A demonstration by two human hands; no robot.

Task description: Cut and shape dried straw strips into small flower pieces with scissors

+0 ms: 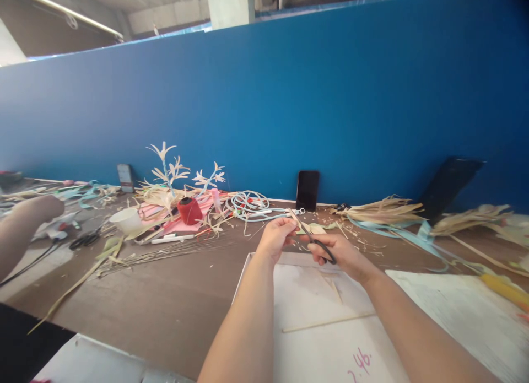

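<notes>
My left hand (278,237) is closed in a pinch on a pale dried leaf piece (314,228), held just above the far edge of a white board (314,339). My right hand (339,253) is closed round the black handles of a pair of scissors (320,245). The scissor blades point up and left toward the leaf piece between my hands. A thin straw strip (330,321) lies on the white board below my forearms.
The brown table (165,300) carries dried leaf strips (380,209), a red thread spool (189,210), a white cup (127,220), coiled light cord (250,204), straw flowers (169,171) and black scissors (85,239). Two phones (307,190) lean on the blue partition. Another person's arm (25,223) reaches in at left.
</notes>
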